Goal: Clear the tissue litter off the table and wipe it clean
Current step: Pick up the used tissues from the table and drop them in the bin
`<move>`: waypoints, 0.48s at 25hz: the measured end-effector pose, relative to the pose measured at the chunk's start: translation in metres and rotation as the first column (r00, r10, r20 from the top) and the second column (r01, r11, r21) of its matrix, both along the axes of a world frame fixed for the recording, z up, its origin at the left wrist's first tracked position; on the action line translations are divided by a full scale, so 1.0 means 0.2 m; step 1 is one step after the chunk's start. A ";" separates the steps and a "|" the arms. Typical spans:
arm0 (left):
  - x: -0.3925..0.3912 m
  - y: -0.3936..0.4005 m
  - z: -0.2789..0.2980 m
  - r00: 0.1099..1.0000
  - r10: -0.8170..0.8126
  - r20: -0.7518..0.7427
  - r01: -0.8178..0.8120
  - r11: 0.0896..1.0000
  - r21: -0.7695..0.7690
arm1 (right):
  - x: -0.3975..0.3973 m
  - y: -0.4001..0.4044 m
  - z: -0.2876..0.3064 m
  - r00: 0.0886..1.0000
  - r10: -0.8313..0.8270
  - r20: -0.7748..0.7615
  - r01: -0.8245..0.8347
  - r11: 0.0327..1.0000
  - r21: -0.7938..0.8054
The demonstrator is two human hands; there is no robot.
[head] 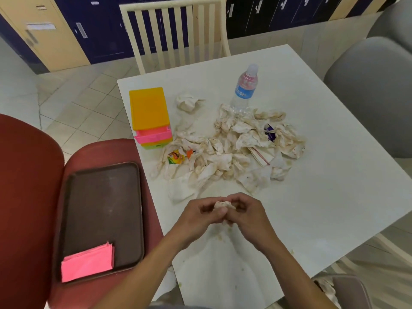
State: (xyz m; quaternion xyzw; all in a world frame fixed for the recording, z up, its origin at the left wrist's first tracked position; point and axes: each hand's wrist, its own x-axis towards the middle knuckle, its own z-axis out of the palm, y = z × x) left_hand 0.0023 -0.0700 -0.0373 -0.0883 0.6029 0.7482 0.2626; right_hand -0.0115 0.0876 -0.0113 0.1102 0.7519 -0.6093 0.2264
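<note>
Both hands, left hand (pixel 200 216) and right hand (pixel 244 216), pinch one tissue wad (pixel 223 206) between fingertips; the litter heap (pixel 234 148) sprawls sideways just beyond, equally reachable

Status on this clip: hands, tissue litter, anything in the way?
Left hand and right hand both shut on one tissue wad. Tissue pile uncleared on table. Bottle and box border it.
</note>
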 end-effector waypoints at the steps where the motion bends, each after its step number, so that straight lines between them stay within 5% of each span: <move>1: -0.01 0.00 -0.01 0.998 0.065 0.018 -0.065 0.997 -0.029 | -0.03 -0.01 -0.02 0.999 0.050 -0.021 -0.048 0.996 0.080; 8: -0.11 -0.15 -0.01 0.870 0.484 0.090 -0.474 0.873 -0.113 | -0.37 -0.15 -0.04 0.958 0.273 -0.091 -0.234 0.923 0.306; 12: -0.18 -0.31 0.02 0.785 0.612 0.095 -0.600 0.790 -0.125 | -0.35 -0.26 -0.19 0.883 0.452 -0.126 -0.317 0.774 0.548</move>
